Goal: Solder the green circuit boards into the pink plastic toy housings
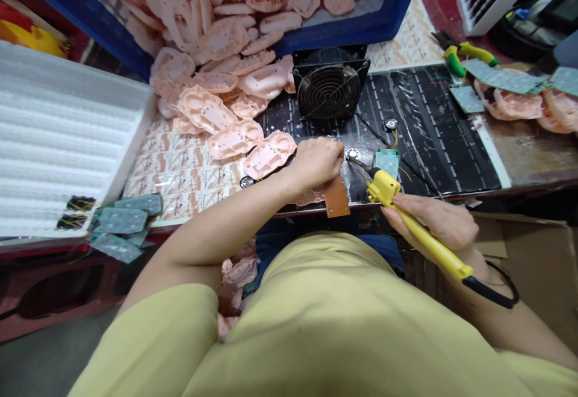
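My right hand [428, 222] grips a yellow soldering iron [419, 231], its thin metal tip reaching left to a small round metal disc [352, 155] on the black mat [433, 138]. My left hand [316, 165] is just left of that disc, fingertips bunched beside it. Whatever they pinch is hidden or too small to tell. A brown phenolic board [336, 197] lies under my hands. Another disc [391, 123] with yellow wires sits farther back. Pink plastic shells [235, 139] are heaped left of my left hand.
A black fan [329, 90] stands behind my hands. A blue crate [361, 23] holds more pink shells. Green circuit panels [501, 81] and yellow-green pliers [465, 56] lie at right. A white ribbed tray [58, 138] sits at left, with green panels [121, 222] by it.
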`<action>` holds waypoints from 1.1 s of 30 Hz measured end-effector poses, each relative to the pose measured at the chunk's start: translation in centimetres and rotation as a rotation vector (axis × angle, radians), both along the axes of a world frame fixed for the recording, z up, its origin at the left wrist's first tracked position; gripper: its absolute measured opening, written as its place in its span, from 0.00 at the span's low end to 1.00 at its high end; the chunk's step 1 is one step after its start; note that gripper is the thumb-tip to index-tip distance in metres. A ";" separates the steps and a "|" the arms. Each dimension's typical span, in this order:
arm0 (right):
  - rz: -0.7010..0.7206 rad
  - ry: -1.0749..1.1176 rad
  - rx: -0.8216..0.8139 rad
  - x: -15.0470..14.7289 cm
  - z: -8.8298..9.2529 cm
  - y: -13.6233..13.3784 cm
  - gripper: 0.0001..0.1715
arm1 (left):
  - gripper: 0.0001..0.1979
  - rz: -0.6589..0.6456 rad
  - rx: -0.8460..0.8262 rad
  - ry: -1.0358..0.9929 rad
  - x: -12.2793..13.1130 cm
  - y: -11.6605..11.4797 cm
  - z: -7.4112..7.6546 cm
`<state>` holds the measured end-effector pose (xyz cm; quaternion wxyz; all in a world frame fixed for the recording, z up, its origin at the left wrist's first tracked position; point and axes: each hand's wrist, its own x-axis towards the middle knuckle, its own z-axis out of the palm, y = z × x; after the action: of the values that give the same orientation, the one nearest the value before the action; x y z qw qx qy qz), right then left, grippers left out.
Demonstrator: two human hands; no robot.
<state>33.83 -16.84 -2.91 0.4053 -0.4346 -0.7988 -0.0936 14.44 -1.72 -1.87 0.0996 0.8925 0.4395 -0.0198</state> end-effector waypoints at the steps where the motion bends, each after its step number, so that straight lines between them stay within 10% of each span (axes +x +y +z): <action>1: -0.001 0.003 -0.002 0.0 0.0 0.0 0.15 | 0.14 -0.003 -0.002 0.001 0.1 0.0 0.1; 10: 0.029 0.003 -0.014 0.4 0.3 -0.2 0.14 | 0.14 -0.007 0.010 0.016 0.2 0.0 0.0; 25: -0.329 0.070 0.033 1.2 -0.6 -1.1 0.38 | 0.15 -0.039 0.005 0.005 -0.4 0.2 0.8; 33: -0.348 0.149 0.093 2.4 -1.3 -1.2 0.33 | 0.21 -0.610 -0.118 0.039 -4.7 -3.4 4.6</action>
<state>36.23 -18.07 -4.26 0.4605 -0.5527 -0.6743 -0.1666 9.77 -5.09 2.70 0.1323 0.9753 0.1511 -0.0915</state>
